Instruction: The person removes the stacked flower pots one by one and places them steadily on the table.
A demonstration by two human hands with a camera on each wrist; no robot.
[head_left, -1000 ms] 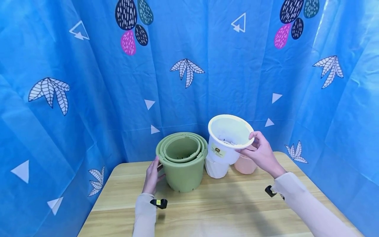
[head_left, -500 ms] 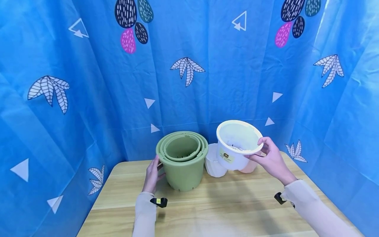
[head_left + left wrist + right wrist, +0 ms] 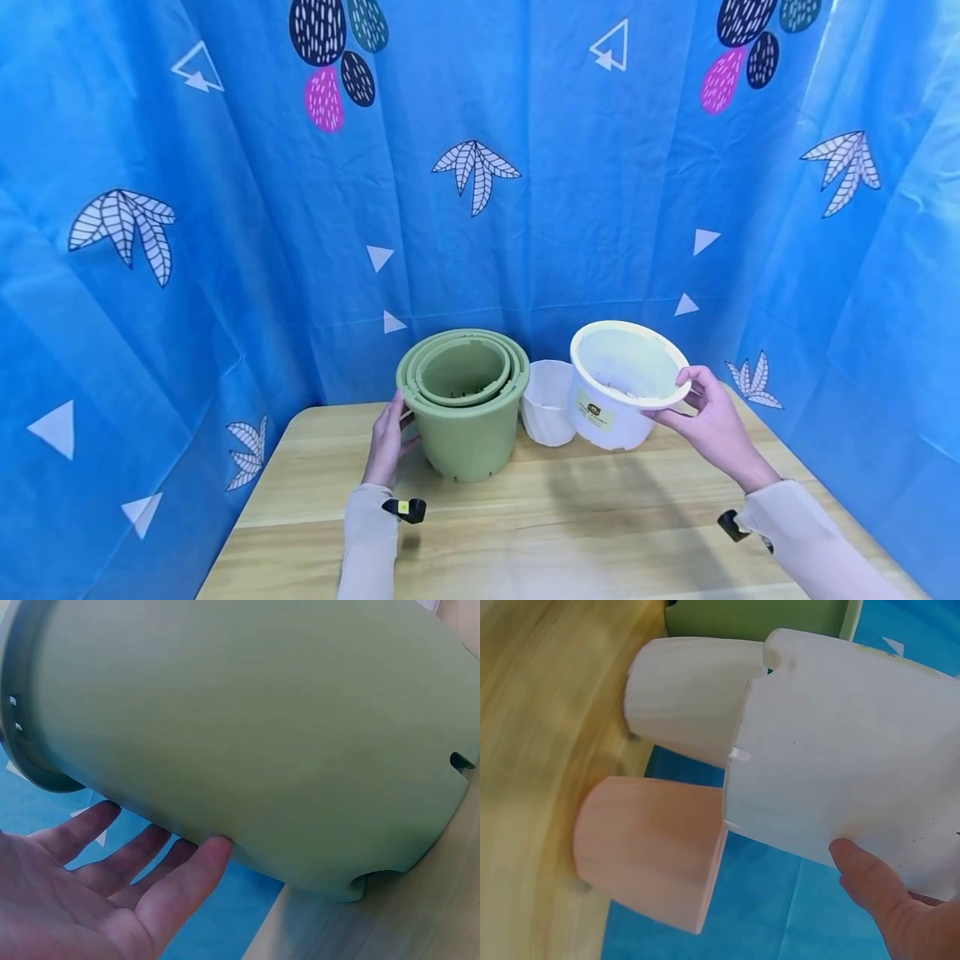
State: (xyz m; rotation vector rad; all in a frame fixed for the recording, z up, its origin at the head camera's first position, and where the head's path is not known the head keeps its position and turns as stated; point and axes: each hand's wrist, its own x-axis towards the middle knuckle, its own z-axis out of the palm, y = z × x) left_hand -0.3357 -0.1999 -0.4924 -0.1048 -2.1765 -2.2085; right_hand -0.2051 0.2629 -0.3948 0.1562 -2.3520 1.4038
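- Nearest are two pale sleeves (image 3: 371, 542), each with a black strap (image 3: 403, 510) at the cuff; the one on the left arm shows a yellow patch.
- The wooden table (image 3: 487, 546) spreads under both arms, its far left corner rounded.
- The left hand (image 3: 384, 442) is at the left side of a stack of green pots (image 3: 468, 443). Its fingers are stretched out and spread apart, tips touching the outer wall.
- The right hand (image 3: 712, 423) pinches the rim of a large white pot (image 3: 621, 427), thumb and fingers clamped on opposite sides of the wall.
- The stack of green pots stands upright on the table; three rims show, one inside another, and small notches run round the outer base.
- The white pot is tilted, its base raised off the table, to the right of the stack. A yellowish label (image 3: 596, 411) with a dark mark is on its side.
- A small white pot (image 3: 546, 408) stands upright between the stack and the raised pot.
- A pink pot (image 3: 649, 851) stands near the small white one, seen in the right wrist view.
- Farthest back hangs a blue curtain (image 3: 540, 233) printed with leaves, triangles and coloured drops.
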